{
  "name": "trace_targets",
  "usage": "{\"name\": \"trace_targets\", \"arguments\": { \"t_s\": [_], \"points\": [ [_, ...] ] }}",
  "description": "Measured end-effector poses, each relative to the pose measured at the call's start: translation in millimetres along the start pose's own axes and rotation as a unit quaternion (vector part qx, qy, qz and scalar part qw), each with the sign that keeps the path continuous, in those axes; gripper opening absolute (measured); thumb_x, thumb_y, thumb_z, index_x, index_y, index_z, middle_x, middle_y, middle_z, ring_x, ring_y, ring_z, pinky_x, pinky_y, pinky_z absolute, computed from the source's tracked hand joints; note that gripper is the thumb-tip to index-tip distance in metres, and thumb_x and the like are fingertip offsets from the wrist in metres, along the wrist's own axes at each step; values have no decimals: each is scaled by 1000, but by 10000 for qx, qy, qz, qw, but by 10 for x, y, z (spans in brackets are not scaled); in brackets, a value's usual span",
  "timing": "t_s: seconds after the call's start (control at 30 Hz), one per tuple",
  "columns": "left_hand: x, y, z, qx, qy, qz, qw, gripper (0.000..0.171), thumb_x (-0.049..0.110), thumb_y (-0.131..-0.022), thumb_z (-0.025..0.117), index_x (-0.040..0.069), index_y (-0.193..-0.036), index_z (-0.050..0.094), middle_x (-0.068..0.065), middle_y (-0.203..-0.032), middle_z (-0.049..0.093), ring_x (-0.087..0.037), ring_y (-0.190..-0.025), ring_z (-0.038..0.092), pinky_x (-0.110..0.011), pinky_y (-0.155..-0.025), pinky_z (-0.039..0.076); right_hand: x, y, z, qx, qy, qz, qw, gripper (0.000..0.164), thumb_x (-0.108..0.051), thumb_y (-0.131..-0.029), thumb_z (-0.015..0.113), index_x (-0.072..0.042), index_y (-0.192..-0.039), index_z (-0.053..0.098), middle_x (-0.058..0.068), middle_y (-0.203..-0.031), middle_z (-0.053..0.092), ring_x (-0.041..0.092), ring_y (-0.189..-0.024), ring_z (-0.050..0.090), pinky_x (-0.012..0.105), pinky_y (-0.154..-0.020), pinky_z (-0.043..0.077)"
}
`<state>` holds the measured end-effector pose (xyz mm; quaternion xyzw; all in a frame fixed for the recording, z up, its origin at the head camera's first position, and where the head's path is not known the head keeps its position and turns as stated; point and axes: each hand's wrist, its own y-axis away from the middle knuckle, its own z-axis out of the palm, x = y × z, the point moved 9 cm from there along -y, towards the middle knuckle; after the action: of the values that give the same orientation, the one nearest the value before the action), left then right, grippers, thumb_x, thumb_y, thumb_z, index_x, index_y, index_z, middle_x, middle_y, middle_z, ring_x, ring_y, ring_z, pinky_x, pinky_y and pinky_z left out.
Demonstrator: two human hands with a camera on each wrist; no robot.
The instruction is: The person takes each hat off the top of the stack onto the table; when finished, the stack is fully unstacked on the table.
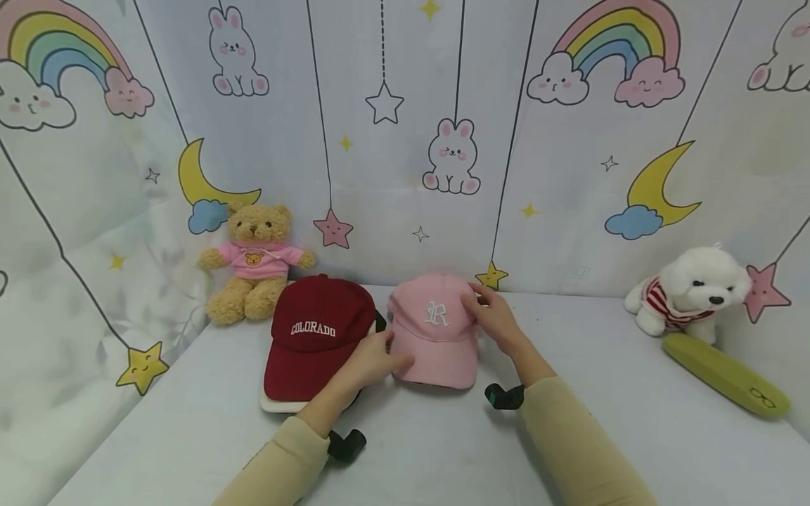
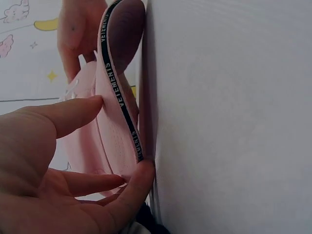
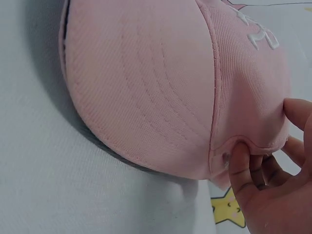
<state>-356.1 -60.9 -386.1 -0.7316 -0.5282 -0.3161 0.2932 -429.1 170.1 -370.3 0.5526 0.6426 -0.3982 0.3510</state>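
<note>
Left hand (image 1: 373,360): thumb and fingers pinching the brim of a pink cap (image 1: 435,357), white letter on front, centre of the head view. Right hand (image 1: 500,322): gripping the same cap's crown at its side. Red cap (image 1: 323,306), lettered "COLORADO": left of centre. Teddy bear (image 1: 256,261), pink top: left, behind. White plush dog (image 1: 696,284), green case (image 1: 724,376): right side.

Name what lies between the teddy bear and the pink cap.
In the head view, the red COLORADO cap, a pale brim beneath it, and the left hand, holding the pink cap.
</note>
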Motion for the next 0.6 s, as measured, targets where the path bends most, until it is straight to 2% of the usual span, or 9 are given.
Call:
{"name": "trace_targets", "arguments": {
  "t_s": [0.1, 0.2, 0.33, 0.43, 0.6],
  "points": [
    [7, -4, 8, -31, -122, 65, 9999, 55, 24, -86, 73, -8, -129, 59, -16, -114, 68, -20, -94, 59, -41, -81, 53, 7, 4, 14, -5, 52, 13, 10000, 61, -40, -105, 54, -6, -154, 40, 22, -128, 53, 31, -105, 56, 40, -86, 51],
    [8, 0, 6, -76, -85, 12, 9999, 54, 26, -86, 74, -5, -128, 60, -13, -113, 68, -19, -92, 58, -40, -81, 52, -17, 13, 22, -41, 127, -28, 9999, 62, -40, -105, 53, -5, -154, 39, 23, -129, 53, 32, -106, 55, 41, -86, 51],
    [2, 22, -8, -110, 80, -166, 9998, 60, 27, -87, 75, -3, -135, 57, -15, -122, 67, -21, -103, 61, -45, -91, 51, -60, 27, 22, -72, 317, -136, 9994, 62, -39, -105, 53, -4, -154, 39, 24, -131, 53, 35, -115, 54, 42, -89, 51],
    [2, 33, -10, -150, 177, -269, 9994, 66, 28, -88, 75, -4, -140, 52, -19, -128, 63, -28, -112, 61, -50, -97, 49, -88, 36, 11, -76, 438, -241, 9987, 61, -39, -105, 54, -4, -153, 40, 24, -133, 53, 38, -122, 51, 46, -95, 49],
    [-1, 57, -40, -85, 400, -460, 9981, 74, 31, -90, 75, -6, -147, 44, -23, -137, 56, -37, -123, 56, -53, -98, 48, -205, 75, -24, -33, 620, -596, 9963, 59, -33, -103, 58, -5, -152, 43, 26, -137, 45, 42, -123, 48, 52, -96, 48]
  ]
}}
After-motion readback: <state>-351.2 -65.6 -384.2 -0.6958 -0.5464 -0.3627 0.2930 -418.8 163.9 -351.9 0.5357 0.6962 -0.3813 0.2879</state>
